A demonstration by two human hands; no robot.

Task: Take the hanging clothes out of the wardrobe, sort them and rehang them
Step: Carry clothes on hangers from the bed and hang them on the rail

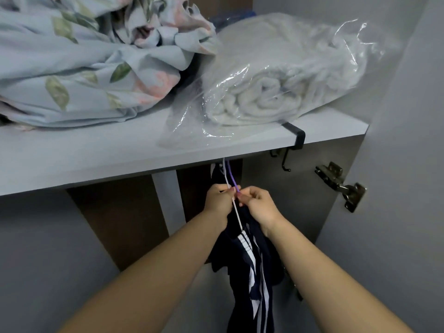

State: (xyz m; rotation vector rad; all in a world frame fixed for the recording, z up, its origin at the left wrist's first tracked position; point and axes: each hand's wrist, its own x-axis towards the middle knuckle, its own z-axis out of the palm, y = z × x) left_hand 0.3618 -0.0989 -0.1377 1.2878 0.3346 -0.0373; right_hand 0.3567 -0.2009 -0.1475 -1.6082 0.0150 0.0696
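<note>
Working below the shelf (96, 162), one hook at a time

Left hand (219, 199) and right hand (258, 204) meet fingertip to fingertip. Both have curled fingers pinching the necks of the purple hanger (231, 175) and white hanger (236, 213); which hand has which I cannot tell. The hooks run up out of sight behind the shelf edge. The clothes (252, 251), navy with white stripes, hang under the hands inside the wardrobe. My advice: steady one hanger, lift the other straight up off its support, then draw it forward, keeping fabric away from the hinge (341, 185).
</note>
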